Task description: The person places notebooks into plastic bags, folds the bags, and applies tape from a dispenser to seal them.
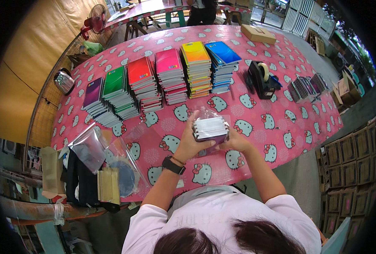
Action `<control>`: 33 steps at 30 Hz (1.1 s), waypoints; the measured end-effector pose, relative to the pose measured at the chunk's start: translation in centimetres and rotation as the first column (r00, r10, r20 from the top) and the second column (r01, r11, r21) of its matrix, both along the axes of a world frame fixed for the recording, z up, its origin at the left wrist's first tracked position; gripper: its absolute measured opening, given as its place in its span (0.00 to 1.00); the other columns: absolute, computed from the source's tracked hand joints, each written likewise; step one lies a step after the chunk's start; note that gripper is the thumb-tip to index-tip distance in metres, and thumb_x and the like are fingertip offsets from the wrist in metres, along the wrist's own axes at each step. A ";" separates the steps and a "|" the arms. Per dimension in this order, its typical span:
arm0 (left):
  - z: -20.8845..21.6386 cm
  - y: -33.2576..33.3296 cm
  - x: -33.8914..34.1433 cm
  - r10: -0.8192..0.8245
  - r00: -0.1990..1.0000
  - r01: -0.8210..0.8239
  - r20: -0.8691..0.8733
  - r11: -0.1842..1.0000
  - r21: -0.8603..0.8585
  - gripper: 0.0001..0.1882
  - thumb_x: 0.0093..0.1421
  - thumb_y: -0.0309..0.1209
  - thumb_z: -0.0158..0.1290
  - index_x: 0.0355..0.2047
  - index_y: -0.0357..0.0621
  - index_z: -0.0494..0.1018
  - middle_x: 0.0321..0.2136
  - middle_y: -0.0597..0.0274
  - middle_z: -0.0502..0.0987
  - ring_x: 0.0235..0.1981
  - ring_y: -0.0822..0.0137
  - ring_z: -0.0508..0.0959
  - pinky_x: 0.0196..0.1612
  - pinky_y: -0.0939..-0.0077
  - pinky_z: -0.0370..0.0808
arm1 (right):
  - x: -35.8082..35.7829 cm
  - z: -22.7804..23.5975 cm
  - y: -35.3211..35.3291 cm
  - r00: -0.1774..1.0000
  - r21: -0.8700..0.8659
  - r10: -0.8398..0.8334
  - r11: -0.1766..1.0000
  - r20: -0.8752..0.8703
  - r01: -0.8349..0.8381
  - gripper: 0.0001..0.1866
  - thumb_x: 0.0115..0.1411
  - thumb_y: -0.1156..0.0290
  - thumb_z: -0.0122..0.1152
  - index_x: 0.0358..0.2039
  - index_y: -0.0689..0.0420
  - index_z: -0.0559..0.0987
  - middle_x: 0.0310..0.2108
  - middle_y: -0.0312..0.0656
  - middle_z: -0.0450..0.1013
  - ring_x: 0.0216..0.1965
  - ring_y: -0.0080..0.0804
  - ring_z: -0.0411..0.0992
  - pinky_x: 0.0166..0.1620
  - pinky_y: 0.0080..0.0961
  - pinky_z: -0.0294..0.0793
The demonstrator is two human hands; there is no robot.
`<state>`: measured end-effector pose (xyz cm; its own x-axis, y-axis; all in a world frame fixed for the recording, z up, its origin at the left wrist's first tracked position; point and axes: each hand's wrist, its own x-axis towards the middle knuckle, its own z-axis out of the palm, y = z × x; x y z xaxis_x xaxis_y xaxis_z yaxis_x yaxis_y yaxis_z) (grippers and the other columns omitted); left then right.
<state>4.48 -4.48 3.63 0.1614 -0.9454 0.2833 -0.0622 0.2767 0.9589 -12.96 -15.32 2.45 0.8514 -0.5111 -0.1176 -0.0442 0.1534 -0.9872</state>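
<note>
Both my hands hold a small stack of spiral notebooks (211, 127) partly inside a clear plastic bag (208, 114), just above the pink cartoon-cat tablecloth (255, 122). My left hand (191, 142) grips the stack's left side; a black watch is on that wrist. My right hand (235, 142) grips its right side. Beyond them stand several piles of notebooks in a row: purple (94, 94), green (114, 82), red (139, 72), pink (168, 62), orange (195, 53) and blue (222, 52).
A black tape dispenser (262, 78) stands right of the blue pile. A fanned pile of packed notebooks (307, 87) lies at the far right. Clear bags (90, 148) and tan envelopes (108, 185) lie at the near left. A cardboard box (258, 34) sits at the far edge.
</note>
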 end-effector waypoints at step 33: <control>6.8 3.0 1.7 0.118 0.417 0.044 0.901 0.988 -0.150 0.14 0.44 0.30 0.61 0.34 0.45 0.76 0.32 0.62 0.75 0.42 0.65 0.73 0.56 0.58 0.59 | -2.4 2.8 2.1 0.996 -0.747 -0.078 0.665 -0.042 0.020 0.29 0.35 0.89 0.43 0.41 0.57 0.78 0.45 0.38 0.73 0.46 0.35 0.65 0.56 0.31 0.59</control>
<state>6.16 -1.47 10.43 -0.2312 -0.8859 0.4021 -0.8844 0.3636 0.2927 -15.33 -13.18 5.27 0.8277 -0.4930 0.2680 -0.1257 -0.6283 -0.7678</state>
